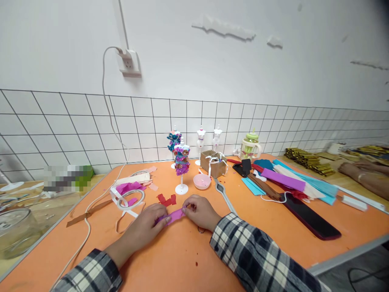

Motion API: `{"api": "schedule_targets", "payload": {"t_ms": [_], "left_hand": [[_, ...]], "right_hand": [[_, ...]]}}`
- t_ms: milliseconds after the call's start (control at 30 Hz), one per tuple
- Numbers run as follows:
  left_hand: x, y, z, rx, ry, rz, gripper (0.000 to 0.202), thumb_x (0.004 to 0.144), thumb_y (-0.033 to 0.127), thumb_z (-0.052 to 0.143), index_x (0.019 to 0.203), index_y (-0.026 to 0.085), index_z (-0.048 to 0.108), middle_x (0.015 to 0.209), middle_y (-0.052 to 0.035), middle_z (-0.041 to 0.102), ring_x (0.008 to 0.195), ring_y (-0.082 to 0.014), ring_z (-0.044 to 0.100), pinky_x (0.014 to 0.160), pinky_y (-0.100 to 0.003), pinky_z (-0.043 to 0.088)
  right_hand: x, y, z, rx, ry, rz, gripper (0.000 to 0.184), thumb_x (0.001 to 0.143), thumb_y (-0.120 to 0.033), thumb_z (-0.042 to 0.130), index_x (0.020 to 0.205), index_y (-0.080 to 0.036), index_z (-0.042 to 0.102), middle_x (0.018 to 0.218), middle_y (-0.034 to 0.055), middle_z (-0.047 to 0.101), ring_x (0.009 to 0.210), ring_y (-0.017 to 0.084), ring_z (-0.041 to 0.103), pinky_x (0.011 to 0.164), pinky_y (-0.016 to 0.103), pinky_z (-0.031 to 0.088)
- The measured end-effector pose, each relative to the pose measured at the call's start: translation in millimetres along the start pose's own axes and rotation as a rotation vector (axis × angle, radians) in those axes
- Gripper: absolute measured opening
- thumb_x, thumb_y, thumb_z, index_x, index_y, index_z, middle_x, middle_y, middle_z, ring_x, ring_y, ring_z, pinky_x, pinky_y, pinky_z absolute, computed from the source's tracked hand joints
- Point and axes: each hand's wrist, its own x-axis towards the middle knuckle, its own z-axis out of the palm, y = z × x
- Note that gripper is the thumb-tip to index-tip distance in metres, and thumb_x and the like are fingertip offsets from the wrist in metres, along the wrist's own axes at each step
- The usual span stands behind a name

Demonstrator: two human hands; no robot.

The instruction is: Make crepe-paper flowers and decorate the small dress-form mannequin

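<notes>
1. A purple paper strip (172, 216) lies low in the middle of the frame, on the orange table (182, 259), stretched between the two hands.
2. The left hand (146, 225) pinches the strip's left end, fingers curled over it, knuckles up.
3. The right hand (202, 211) pinches the right end, fingertips pressed down at the strip's edge; a plaid sleeve (255, 255) runs to the lower right.
4. Just above the strip lie red paper scraps (166, 199), close to the fingers.
5. Above these, at centre frame, stands a small mannequin (181, 166) on a white stand, dressed in purple and pink paper, with a pink bowl (201, 181) to its right.
6. A roll of white tape (131, 198) sits left of centre beside magenta paper pieces (129, 187).
7. A brown box (214, 163) stands right of the bowl.
8. Right of centre lie folded paper sheets (291, 180) in purple, white and blue, and a dark flat case (313, 219).
9. At the far right edge another person's hand (361, 172) rests on the next table.
</notes>
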Motion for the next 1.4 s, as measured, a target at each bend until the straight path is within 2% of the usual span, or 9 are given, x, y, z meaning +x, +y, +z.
{"api": "schedule_targets", "payload": {"t_ms": [267, 433, 600, 767, 1000, 1067, 1167, 1300, 1400], "left_hand": [[-1.4, -0.4, 1.6, 0.019, -0.015, -0.072, 0.039, 0.098, 0.041, 0.045, 0.073, 0.020, 0.066, 0.073, -0.0049, 0.068, 0.073, -0.0227, 0.062, 0.070, -0.033, 0.045], [-1.2, 2.8, -1.1, 0.008, -0.025, -0.096, 0.036, 0.099, 0.038, 0.044, 0.081, 0.020, 0.069, 0.079, -0.0052, 0.072, 0.078, -0.0234, 0.064, 0.076, -0.034, 0.044], [-2.0, 4.2, -2.1, -0.023, -0.029, -0.124, 0.037, 0.098, 0.039, 0.044, 0.078, 0.020, 0.069, 0.078, -0.0051, 0.071, 0.077, -0.0231, 0.063, 0.073, -0.032, 0.044], [-2.4, 2.5, -0.4, -0.082, -0.024, -0.154, 0.037, 0.096, 0.042, 0.046, 0.075, 0.021, 0.068, 0.076, -0.0046, 0.068, 0.077, -0.0232, 0.062, 0.071, -0.031, 0.042], [-1.2, -0.3, 3.1, -0.243, -0.001, -0.253, 0.040, 0.092, 0.050, 0.048, 0.069, 0.021, 0.061, 0.070, -0.0013, 0.060, 0.070, -0.0215, 0.057, 0.066, -0.030, 0.040], [-1.5, -1.3, 2.4, -0.309, 0.014, -0.290, 0.042, 0.088, 0.054, 0.051, 0.063, 0.021, 0.056, 0.068, -0.0002, 0.057, 0.069, -0.0205, 0.055, 0.066, -0.029, 0.040], [-2.2, -3.3, 0.2, -0.427, 0.016, -0.385, 0.047, 0.084, 0.061, 0.053, 0.059, 0.021, 0.050, 0.059, 0.0027, 0.051, 0.055, -0.0169, 0.048, 0.055, -0.026, 0.037], [-2.6, -5.4, -2.9, -0.582, 0.025, -0.504, 0.048, 0.081, 0.064, 0.056, 0.062, 0.020, 0.053, 0.053, 0.0040, 0.052, 0.047, -0.0139, 0.043, 0.047, -0.024, 0.031], [-2.7, -4.3, -4.1, -0.677, 0.072, -0.553, 0.049, 0.082, 0.065, 0.056, 0.064, 0.020, 0.054, 0.056, 0.0040, 0.051, 0.050, -0.0142, 0.046, 0.049, -0.024, 0.035]], "right_hand": [[-0.4, 5.3, 0.8, 0.008, 0.013, 0.052, 0.013, 0.085, -0.023, 0.061, 0.087, -0.019, 0.074, 0.080, 0.0012, 0.070, 0.072, 0.013, 0.060, 0.066, 0.022, 0.042], [-0.5, 3.8, -1.9, -0.004, 0.032, 0.055, 0.012, 0.085, -0.022, 0.061, 0.085, -0.019, 0.073, 0.082, 0.0018, 0.070, 0.074, 0.014, 0.059, 0.067, 0.023, 0.041], [-0.7, 2.1, -4.6, -0.001, 0.031, 0.075, 0.012, 0.084, -0.022, 0.062, 0.086, -0.018, 0.073, 0.082, 0.0022, 0.070, 0.073, 0.014, 0.059, 0.067, 0.024, 0.041], [-0.4, 1.6, -4.6, 0.025, 0.018, 0.103, 0.014, 0.087, -0.023, 0.059, 0.088, -0.018, 0.073, 0.083, 0.0018, 0.071, 0.075, 0.014, 0.061, 0.068, 0.023, 0.043], [-0.5, 3.7, -2.7, -0.010, -0.039, 0.188, 0.023, 0.094, -0.027, 0.051, 0.097, -0.016, 0.070, 0.079, 0.0017, 0.068, 0.068, 0.012, 0.061, 0.062, 0.021, 0.043], [-0.5, 3.6, -8.2, -0.068, -0.068, 0.185, 0.022, 0.093, -0.029, 0.052, 0.100, -0.018, 0.070, 0.081, 0.0012, 0.068, 0.070, 0.012, 0.060, 0.064, 0.022, 0.042], [-1.4, 2.6, -23.2, -0.189, -0.141, 0.160, 0.021, 0.087, -0.035, 0.061, 0.101, -0.021, 0.069, 0.080, 0.0003, 0.068, 0.073, 0.014, 0.059, 0.064, 0.024, 0.037], [-7.3, 0.9, -43.7, -0.354, -0.267, 0.144, 0.021, 0.082, -0.039, 0.063, 0.091, -0.021, 0.070, 0.078, 0.0033, 0.068, 0.072, 0.018, 0.058, 0.063, 0.028, 0.031], [-14.1, -1.4, -50.8, -0.428, -0.350, 0.134, 0.028, 0.079, -0.035, 0.064, 0.104, -0.022, 0.069, 0.092, 0.0065, 0.070, 0.080, 0.022, 0.061, 0.064, 0.029, 0.031]]}}
